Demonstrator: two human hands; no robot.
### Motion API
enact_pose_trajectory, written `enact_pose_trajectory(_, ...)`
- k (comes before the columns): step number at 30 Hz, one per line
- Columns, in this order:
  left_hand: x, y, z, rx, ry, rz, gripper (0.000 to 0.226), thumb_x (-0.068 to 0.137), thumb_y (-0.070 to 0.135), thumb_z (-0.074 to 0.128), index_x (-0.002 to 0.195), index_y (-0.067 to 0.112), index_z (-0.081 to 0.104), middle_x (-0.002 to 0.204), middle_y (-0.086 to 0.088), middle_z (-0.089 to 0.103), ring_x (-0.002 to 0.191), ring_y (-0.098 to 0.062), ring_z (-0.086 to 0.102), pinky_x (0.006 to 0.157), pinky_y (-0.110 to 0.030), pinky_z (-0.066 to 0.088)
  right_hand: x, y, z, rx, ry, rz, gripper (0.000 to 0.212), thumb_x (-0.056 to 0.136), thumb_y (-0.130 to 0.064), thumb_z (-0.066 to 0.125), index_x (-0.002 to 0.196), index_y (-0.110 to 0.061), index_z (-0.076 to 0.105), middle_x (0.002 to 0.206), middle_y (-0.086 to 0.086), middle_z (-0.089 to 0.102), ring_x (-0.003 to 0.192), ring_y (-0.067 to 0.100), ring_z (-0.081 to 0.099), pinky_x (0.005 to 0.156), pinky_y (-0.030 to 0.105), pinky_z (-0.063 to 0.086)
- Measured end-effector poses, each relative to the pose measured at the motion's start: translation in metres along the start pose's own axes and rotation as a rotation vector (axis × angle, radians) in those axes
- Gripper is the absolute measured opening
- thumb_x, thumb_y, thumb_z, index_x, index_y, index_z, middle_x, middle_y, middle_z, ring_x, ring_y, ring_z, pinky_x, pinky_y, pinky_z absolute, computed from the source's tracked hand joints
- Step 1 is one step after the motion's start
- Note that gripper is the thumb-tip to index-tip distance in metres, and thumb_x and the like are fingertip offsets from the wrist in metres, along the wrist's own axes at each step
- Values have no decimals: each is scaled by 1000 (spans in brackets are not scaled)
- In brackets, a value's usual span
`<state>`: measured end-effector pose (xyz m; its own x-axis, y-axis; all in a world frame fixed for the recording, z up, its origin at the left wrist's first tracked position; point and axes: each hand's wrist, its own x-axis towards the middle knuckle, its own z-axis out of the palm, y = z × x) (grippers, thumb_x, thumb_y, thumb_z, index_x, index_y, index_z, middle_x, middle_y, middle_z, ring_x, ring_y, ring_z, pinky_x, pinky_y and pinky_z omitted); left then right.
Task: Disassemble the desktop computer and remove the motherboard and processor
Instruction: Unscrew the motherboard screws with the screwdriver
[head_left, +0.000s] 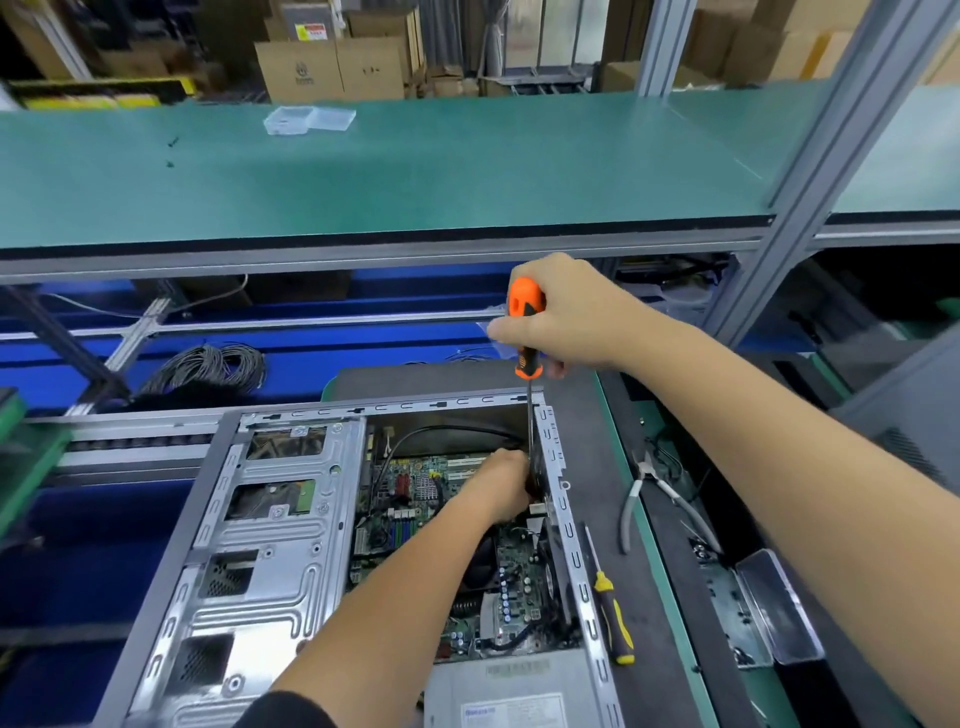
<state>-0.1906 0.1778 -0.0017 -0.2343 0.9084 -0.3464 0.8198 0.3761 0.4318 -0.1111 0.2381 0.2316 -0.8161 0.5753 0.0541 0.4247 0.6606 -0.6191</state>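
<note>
Head view: I see my right hand (563, 317) gripping the screwdriver (527, 332) upright above the case (270, 525); my left hand (501, 488), inside beside its shaft, grip unclear.

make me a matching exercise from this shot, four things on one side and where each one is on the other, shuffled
Things
1. orange screwdriver
2. yellow screwdriver
3. pliers
4. clear plastic box

Places
A. on the green upper shelf, far from the case
B. lying on the dark mat right beside the computer case
C. gripped upright in the right hand, shaft reaching down into the case
D. on the dark mat farther right of the case, handles toward the camera

Pairs: 1-C, 2-B, 3-D, 4-A
</note>
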Motion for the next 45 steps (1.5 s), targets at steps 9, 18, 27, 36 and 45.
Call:
enact_pose_trajectory(9, -5, 6, 7, 32, 50, -14, 30, 85, 1, 51, 113, 2, 62, 116, -21, 61, 107, -36, 58, 88, -36, 49, 2, -25, -24, -277, -362, 129, 8, 70, -4, 56, 74, -2, 62, 76, 24, 68, 49, 24, 56, 53, 27, 44)
enact_pose_trajectory(18, -1, 1, 12, -5, 40, -25, 32, 85, -1, 51, 114, 3, 62, 118, -18, 60, 104, -33, 60, 87, -37, 52, 6, -32, -19, -519, -299, 91, 21, 94, -23, 46, 84, -6, 54, 54, 6, 66, 40, 20, 63, 53, 28, 53)
enact_pose_trajectory(27, 1, -2, 15, -33, 62, -16, 34, 82, -4, 48, 112, 1, 62, 117, -18, 59, 102, -34, 59, 86, -35, 51, 10, -46, -31, -689, -568, -35, 20, 83, -6, 63, 101, -16, 60, 91, -1, 68, 76, 16, 65, 62, 28, 45)
enact_pose_trajectory(36, 5, -3, 15, 16, 28, -40, 33, 84, -2, 47, 112, 4, 64, 118, -18, 60, 104, -35, 60, 88, -37, 52, 10, -32, -26, -576, -406, 2, 16, 91, -25, 52, 87, -10, 56, 76, 8, 69, 59, 25, 68, 56, 28, 48)
enact_pose_trajectory(45, 4, -2, 15, -16, 46, -30, 38, 83, -2, 50, 119, 4, 61, 121, -18, 58, 107, -34, 59, 89, -34, 50, 11, -26, -33, -378, -467, -169, 24, 82, -5, 63, 97, -20, 52, 88, -6, 66, 64, 0, 57, 57, 21, 43)
